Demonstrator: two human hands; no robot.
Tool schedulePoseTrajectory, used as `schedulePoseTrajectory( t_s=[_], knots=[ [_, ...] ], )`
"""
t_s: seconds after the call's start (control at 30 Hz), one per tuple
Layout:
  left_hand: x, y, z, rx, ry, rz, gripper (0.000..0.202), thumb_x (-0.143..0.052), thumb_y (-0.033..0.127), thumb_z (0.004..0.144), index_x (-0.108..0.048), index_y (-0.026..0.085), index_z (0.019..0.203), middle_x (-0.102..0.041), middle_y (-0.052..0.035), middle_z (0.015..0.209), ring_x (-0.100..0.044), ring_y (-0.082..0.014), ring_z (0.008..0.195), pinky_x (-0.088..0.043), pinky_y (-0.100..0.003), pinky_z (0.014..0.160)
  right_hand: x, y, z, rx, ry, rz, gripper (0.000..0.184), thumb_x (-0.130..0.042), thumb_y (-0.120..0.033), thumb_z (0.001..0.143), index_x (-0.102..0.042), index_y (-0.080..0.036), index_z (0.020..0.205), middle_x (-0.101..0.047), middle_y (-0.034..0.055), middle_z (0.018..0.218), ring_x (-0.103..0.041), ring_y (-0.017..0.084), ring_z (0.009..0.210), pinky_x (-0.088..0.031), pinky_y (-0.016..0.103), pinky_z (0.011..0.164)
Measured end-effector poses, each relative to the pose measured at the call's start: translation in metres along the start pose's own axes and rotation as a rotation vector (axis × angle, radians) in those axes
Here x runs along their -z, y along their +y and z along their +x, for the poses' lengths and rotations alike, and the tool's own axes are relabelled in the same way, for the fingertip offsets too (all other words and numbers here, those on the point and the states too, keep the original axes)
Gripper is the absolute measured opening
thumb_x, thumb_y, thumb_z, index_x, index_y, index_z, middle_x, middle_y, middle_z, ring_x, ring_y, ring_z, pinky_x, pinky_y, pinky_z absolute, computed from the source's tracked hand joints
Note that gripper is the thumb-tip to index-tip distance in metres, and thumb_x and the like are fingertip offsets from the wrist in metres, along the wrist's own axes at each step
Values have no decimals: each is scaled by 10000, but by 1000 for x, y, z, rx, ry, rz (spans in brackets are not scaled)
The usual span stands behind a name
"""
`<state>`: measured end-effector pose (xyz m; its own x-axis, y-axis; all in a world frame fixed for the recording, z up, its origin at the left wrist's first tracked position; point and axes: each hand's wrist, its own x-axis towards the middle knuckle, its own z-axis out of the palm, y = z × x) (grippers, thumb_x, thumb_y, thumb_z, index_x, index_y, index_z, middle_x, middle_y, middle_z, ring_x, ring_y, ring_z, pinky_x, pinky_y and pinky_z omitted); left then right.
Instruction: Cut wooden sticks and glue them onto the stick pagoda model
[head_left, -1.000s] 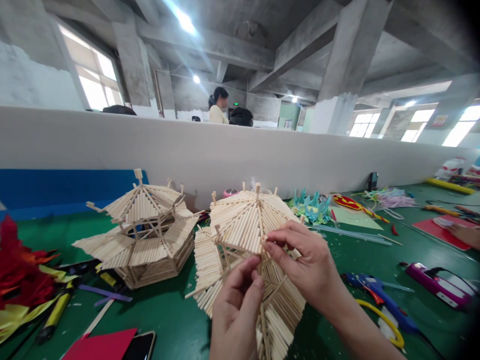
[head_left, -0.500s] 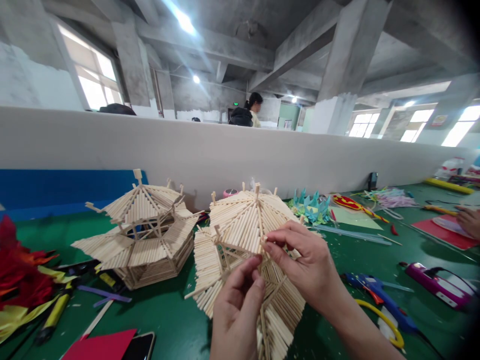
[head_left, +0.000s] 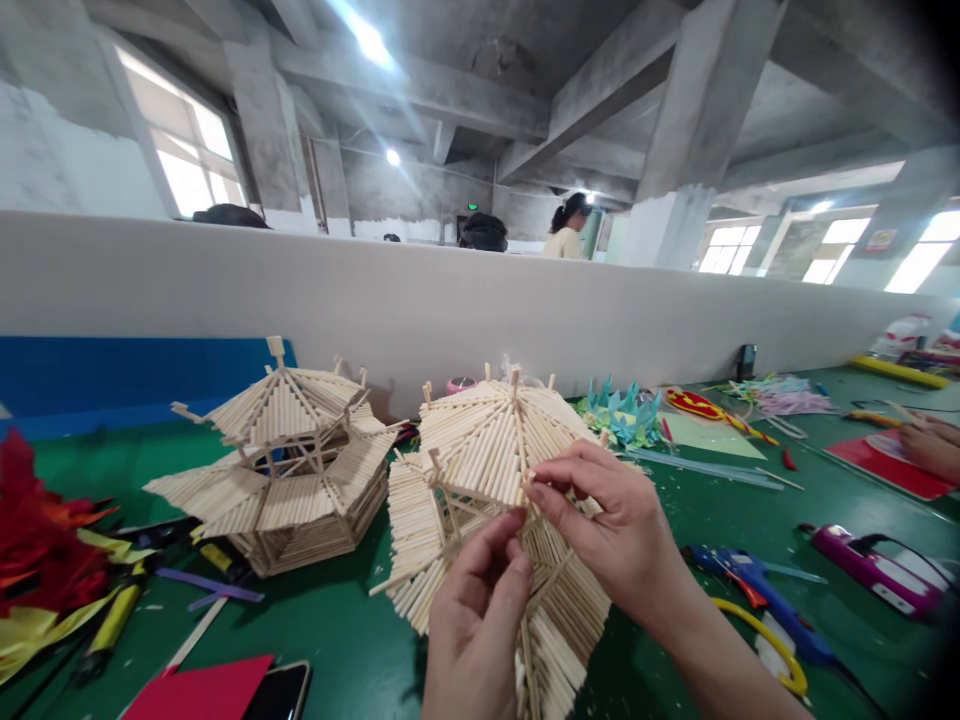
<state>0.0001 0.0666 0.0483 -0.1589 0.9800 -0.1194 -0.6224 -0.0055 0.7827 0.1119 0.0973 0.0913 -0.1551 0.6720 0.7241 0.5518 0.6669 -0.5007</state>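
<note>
A pavilion model built of thin wooden sticks (head_left: pixel 480 450) stands in front of me, with a two-tier roof. My right hand (head_left: pixel 600 510) pinches a small wooden stick piece (head_left: pixel 527 478) between thumb and forefinger at the front corner of the upper roof. Just below that corner is my left hand (head_left: pixel 480 610), its thumb and fingertips drawn together near the roof edge. What lies between those left fingertips, if anything, is hidden. Both hands cover part of the model's lower roof.
A second stick pavilion (head_left: pixel 277 460) stands to the left. At right lie a blue glue gun (head_left: pixel 765 590), a purple device (head_left: pixel 874 570) and blue folded paper (head_left: pixel 619 410). A phone (head_left: pixel 289 690) sits under red card (head_left: pixel 199 690). Another person's hand (head_left: pixel 930 440) is at far right.
My two hands and the model hold almost the same position. In the background a person has moved to the right, and the other person's hand at far right has shifted slightly.
</note>
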Motion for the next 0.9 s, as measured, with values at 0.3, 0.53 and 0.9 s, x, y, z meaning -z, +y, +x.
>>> schedulePoseTrajectory(
  t_s=[0.3, 0.53, 0.9],
  knots=[
    [-1, 2, -1, 14, 3, -2, 326, -759, 252, 531, -688, 158, 835, -685, -75, 937, -566, -235, 987, -405, -304, 878, 0, 1, 0, 5, 4, 1, 86, -578, -129, 760, -641, -160, 810, -594, 12, 714, -544, 119, 673, -446, 255, 596],
    [-2, 4, -2, 38, -13, -16, 311, -756, 249, 539, -689, 171, 833, -686, -57, 923, -561, -213, 988, -401, -278, 876, 0, 0, 2, 3, 13, 5, 93, -570, -130, 762, -643, -161, 810, -594, 14, 715, -552, 124, 676, -450, 262, 598],
    [0, 4, -2, 34, -16, -8, 334, -760, 264, 529, -688, 169, 841, -678, -64, 947, -549, -229, 1005, -399, -283, 874, 0, 0, 1, -2, 7, 4, 89, -567, -149, 767, -647, -161, 804, -591, 17, 708, -550, 127, 674, -451, 263, 595]
  ],
)
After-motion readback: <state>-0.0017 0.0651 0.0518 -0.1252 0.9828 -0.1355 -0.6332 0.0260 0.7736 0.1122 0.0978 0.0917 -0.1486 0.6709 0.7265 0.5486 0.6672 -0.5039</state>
